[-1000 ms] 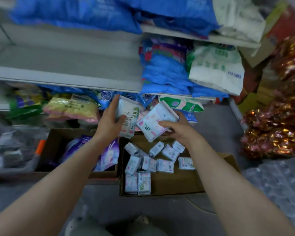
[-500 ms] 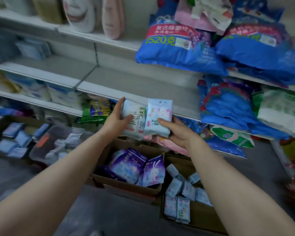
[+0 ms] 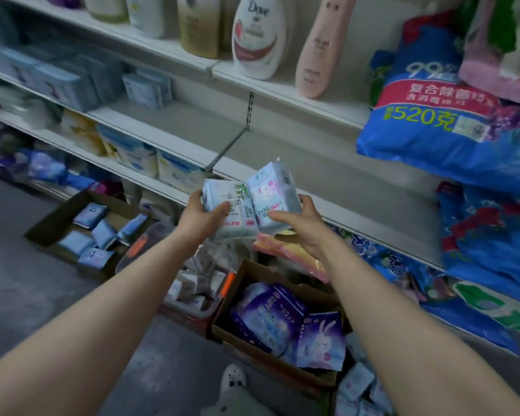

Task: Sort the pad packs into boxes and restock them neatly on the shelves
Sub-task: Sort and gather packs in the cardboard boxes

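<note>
Two pad packs [image 3: 249,205] sit pinched between the left hand [image 3: 200,219] and right hand [image 3: 300,229], each grip curled round one. Best set them upright, edges flush, on the bare shelf [image 3: 327,172] ahead.

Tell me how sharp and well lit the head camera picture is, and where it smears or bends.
Head view: dim, flat light with no glare. The pad packs in the left hand and right hand are fairly sharp. The far left shelves smear with motion blur. Wide-angle distortion bows the shelf edges and stretches the forearms toward the corners.
</note>
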`<state>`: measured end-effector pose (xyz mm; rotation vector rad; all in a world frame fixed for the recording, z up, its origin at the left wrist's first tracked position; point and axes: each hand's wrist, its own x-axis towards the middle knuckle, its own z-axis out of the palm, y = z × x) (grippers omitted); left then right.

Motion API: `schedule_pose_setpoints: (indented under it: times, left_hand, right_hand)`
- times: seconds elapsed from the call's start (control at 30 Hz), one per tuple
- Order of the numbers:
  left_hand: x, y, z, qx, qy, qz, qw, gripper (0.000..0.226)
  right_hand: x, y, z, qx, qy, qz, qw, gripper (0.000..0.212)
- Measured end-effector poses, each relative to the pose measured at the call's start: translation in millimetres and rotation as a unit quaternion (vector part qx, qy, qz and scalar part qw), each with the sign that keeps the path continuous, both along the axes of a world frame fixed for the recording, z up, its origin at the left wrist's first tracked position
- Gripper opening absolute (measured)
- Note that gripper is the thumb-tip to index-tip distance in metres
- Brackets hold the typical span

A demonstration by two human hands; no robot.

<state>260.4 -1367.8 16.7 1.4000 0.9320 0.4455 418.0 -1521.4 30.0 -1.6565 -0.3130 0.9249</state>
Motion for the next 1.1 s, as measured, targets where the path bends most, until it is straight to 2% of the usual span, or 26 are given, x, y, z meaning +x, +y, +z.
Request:
schedule_pose_setpoints:
  times: [0.03,0.07,0.13,0.23,0.37,0.43,0.5,0.57,0.63,0.73,0.83,1.0,1.03,1.1]
  left_hand:
    - [4.6,10.0,-0.4,0.005,-0.002,0.005,1.0,0.075]
    - [8.9,20.1,1.5,0.018,0.003,0.014,1.0,0.078]
    - [15.0,42.6,5.7,0.043,0.024,0.03,0.998,0.08]
    - [20.1,74.4,9.5,0.035,0.02,0.046,0.998,0.062]
    - [17.3,116.8,3.3,0.04,0.011,0.061,0.997,0.064]
    - [12.1,136.2,0.6,0.044,0.018,0.064,0.997,0.068]
    - [6.8,158.8,-4.2,0.048,0.018,0.061,0.997,0.067]
    - [-1.1,186.2,-9.0,0.05,0.02,0.053,0.997,0.068]
    - [-13.1,219.7,-13.3,0.05,0.024,0.044,0.997,0.07]
    - [-34.0,277.1,-17.1,0.062,0.03,0.048,0.996,0.071]
    - [-56.4,336.8,-17.5,0.064,0.033,0.033,0.997,0.073]
    - [-69.5,401.3,-13.4,0.071,0.062,-0.036,0.995,0.067]
    - [-68.2,411.1,-13.9,0.07,0.065,-0.045,0.994,0.066]
    - [-65.8,429.8,-17.3,0.065,0.07,-0.054,0.994,0.065]
  right_hand:
    - [4.2,16.0,-2.1,0.006,0.025,0.02,0.999,0.078]
    - [7.0,30.5,-1.5,0.021,0.051,0.038,0.998,0.072]
    - [13.0,57.4,1.4,0.06,0.092,0.044,0.993,0.035]
    - [29.2,96.8,-8.5,0.067,0.114,0.021,0.991,0.021]
    - [35.0,149.9,-13.1,0.024,0.11,0.11,0.987,0.046]
    - [31.0,172.8,-14.2,-0.007,0.143,0.14,0.98,0.068]
    - [26.6,198.2,-18.1,0.02,0.188,0.157,0.969,0.079]
    - [22.0,227.9,-21.6,0.051,0.192,0.148,0.969,0.074]
    - [16.1,257.9,-21.5,0.061,0.14,0.121,0.981,0.059]
    - [3.8,303.1,-17.5,0.06,0.085,0.091,0.99,0.05]
    - [-15.8,348.0,-20.8,0.047,0.075,0.071,0.994,0.053]
    - [-53.9,413.0,-28.5,0.054,0.073,0.004,0.996,0.073]
    - [-58.5,422.5,-30.3,0.057,0.08,-0.013,0.995,0.072]
    - [-66.1,435.5,-28.6,0.023,0.094,-0.006,0.995,0.053]
